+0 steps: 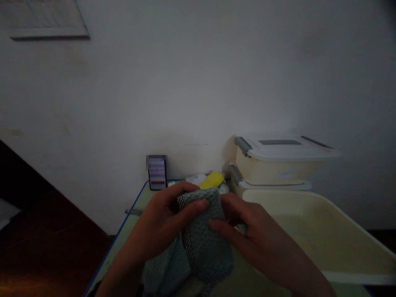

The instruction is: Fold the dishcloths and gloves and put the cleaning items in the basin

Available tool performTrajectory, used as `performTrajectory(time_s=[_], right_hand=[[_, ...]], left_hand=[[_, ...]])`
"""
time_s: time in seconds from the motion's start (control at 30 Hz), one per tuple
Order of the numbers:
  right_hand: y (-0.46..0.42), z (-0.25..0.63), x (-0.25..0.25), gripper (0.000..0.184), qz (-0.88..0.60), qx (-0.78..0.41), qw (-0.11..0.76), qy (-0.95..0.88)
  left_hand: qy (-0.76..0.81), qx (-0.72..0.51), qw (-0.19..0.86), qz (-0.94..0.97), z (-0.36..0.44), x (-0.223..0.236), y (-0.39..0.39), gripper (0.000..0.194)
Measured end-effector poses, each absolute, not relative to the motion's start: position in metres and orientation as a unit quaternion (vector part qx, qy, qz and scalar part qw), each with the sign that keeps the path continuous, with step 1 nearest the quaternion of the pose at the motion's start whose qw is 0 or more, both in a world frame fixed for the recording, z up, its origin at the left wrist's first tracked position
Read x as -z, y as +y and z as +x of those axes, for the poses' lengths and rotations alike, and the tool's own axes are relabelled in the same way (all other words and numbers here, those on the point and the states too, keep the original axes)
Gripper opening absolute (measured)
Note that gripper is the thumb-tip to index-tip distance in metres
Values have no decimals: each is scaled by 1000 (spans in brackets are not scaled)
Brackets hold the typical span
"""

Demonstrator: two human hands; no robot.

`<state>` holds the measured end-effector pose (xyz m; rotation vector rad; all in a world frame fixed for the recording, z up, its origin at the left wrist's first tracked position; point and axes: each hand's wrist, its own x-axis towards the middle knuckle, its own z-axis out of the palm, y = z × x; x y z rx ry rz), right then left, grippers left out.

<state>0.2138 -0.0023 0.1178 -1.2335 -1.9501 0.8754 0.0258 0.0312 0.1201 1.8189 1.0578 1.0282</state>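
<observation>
Between my two hands hangs a grey-green knitted or towel-like cloth with a dark checkered edge along its left side and bottom. My left hand pinches its upper left, thumb on the near face and fingers behind. On the other side my right hand grips the right edge, thumb in front and the fingertips partly hidden behind the fabric. More of the same material drapes below my left hand, and its lower end runs out of view.
A phone leans upright against the wall at the table's back left corner. Behind the cloth lie a yellow item and a white one. Stacked lidded boxes and a large cream tub stand at right.
</observation>
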Motion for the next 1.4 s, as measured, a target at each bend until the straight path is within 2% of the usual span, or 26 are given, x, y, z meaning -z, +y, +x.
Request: performTrajectory(time_s=[0.23,0.4,0.5,0.8,1.07,1.4], right_hand=[[-1,212,-119,25,-466,-317,339,-753],[0,216,-121,17,-474,-303,354,-747],[0,219,-123,12,-477,-296,363,-744],[1,221,-121,26,-461,-232,387,-764],[-2,221,-122,15,-458,-197,413,-762],[0,220,-123,19,-447,-216,411,-765]], left_hand=[[382,-424,414,709,28,-120,34,18],[360,-460,471,661,30,-122,34,22],[326,-481,496,645,29,-120,34,19],[299,-491,398,715,21,-114,34,13],[289,-475,380,739,21,-119,30,12],[270,-481,371,747,21,-119,30,16]])
